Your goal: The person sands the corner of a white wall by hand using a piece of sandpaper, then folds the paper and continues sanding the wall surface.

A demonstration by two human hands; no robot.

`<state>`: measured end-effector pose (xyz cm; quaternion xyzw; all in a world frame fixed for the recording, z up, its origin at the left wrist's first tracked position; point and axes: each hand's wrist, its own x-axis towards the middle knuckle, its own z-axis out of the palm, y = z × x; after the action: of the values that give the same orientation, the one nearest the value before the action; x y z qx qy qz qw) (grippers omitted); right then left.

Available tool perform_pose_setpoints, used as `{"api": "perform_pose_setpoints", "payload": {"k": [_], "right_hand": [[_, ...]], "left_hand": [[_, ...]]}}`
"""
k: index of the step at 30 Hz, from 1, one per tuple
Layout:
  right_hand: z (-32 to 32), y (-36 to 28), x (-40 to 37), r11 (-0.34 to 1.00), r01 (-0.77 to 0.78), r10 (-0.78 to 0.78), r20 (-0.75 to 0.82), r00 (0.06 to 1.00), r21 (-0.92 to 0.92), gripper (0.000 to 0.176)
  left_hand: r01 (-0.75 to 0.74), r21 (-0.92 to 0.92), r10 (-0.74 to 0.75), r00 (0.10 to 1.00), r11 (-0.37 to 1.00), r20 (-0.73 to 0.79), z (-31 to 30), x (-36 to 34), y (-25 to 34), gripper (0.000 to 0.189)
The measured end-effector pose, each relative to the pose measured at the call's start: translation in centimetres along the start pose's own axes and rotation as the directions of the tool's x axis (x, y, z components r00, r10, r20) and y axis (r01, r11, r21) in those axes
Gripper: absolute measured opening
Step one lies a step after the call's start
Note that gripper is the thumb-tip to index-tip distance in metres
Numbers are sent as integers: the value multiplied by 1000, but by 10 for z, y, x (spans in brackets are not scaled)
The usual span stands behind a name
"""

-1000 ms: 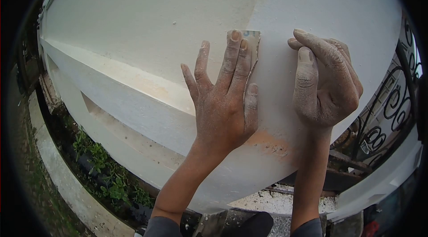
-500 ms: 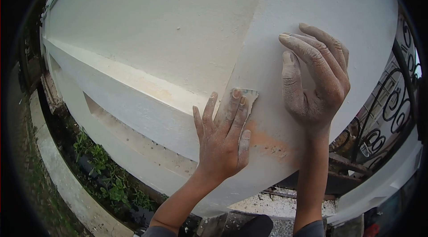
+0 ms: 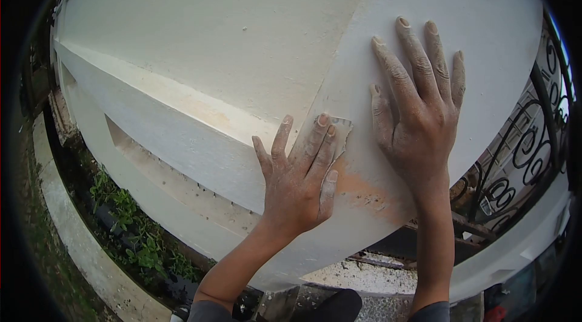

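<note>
My left hand (image 3: 298,185) presses a torn piece of sandpaper (image 3: 343,130) flat against the white wall (image 3: 357,73), close to an inner corner. The fingers cover most of the sheet; only its ragged right edge and top show. White dust coats the fingertips of both hands. Higher up and to the right, my right hand (image 3: 421,110) rests on the same wall, palm down with fingers spread and nothing under them that I can see. Between the hands and below them is an orange-brown patch (image 3: 364,193) with rough, pitted spots.
A white ledge (image 3: 176,100) runs left from the corner, with a recessed slot (image 3: 176,179) beneath it. Green plants (image 3: 145,243) grow in a ditch beside a concrete kerb (image 3: 85,237). Black scrolled ironwork (image 3: 527,146) stands at the right.
My right hand has gone from curled fingers to spread ones laid flat on the wall. My left hand and the sandpaper have barely moved; the view has shifted slightly.
</note>
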<state>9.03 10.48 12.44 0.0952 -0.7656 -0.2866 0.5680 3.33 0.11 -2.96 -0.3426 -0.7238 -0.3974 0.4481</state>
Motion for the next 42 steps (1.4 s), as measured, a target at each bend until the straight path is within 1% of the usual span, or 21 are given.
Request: {"api": "perform_pose_setpoints", "payload": {"k": [2,5,8,11,12,14,17,20,23,26,27,28,31,34,35,38,41,42], "right_hand": [[-7,1,-18,1000,9,-8,97,995,-18,48],[-8,4,-31,999,17,-12,118,993,-45,48],[-9,2,-30,999,10,-4,114,993,-50,49],[-8,3,-32,999,5,0,110,994,-45,48],[-8,2,-32,999,4,0,107,994,-38,47],[-9,2,-31,1000,4,-1,105,994,-30,46],[-8,4,-32,1000,7,-5,93,996,-24,45],[-8,3,-32,1000,5,-3,83,997,-25,45],[-8,2,-31,1000,-10,11,89,996,-13,45],[-9,2,-30,1000,-12,12,84,996,-1,45],[-8,2,-30,1000,-9,9,78,997,-3,45],[-8,3,-31,1000,-6,6,73,997,-4,45],[-8,3,-32,1000,-4,4,62,998,-6,44],[-7,3,-31,1000,-11,11,57,998,3,44],[-8,2,-32,1000,-13,13,62,998,5,44],[-9,2,-31,1000,-21,20,59,998,21,44],[-7,3,-32,999,-8,7,36,999,32,45],[-6,3,-32,1000,-9,8,39,999,27,45]], "left_hand": [[-28,35,30,997,999,-71,-7,32,-6,64],[-17,-44,13,994,999,-104,-6,44,-3,63],[42,-102,-42,999,994,3,3,-5,3,63],[57,-56,-54,997,997,58,8,-33,5,62],[43,-26,-43,999,999,4,5,-21,3,62],[20,31,-17,994,999,-104,-2,26,-1,62],[-33,20,36,981,999,-192,-5,61,-4,63],[15,-39,-16,1000,999,-17,-3,7,-3,63],[-23,46,23,1000,999,-1,-5,3,-4,60],[-57,28,60,989,998,-136,-11,66,-8,63],[-73,34,79,978,997,-193,-13,78,-7,63],[-65,9,65,979,998,-195,-11,76,-4,64],[-25,-1,25,999,1000,-46,-9,32,-4,63],[-34,60,33,999,998,13,-7,10,-5,64],[-51,52,53,998,997,-28,-7,15,-7,64],[-95,38,100,982,995,-162,-16,68,-9,64],[-71,-31,67,992,997,-103,-9,43,-10,64],[-41,-30,40,999,999,-35,-7,20,-9,64]]}}
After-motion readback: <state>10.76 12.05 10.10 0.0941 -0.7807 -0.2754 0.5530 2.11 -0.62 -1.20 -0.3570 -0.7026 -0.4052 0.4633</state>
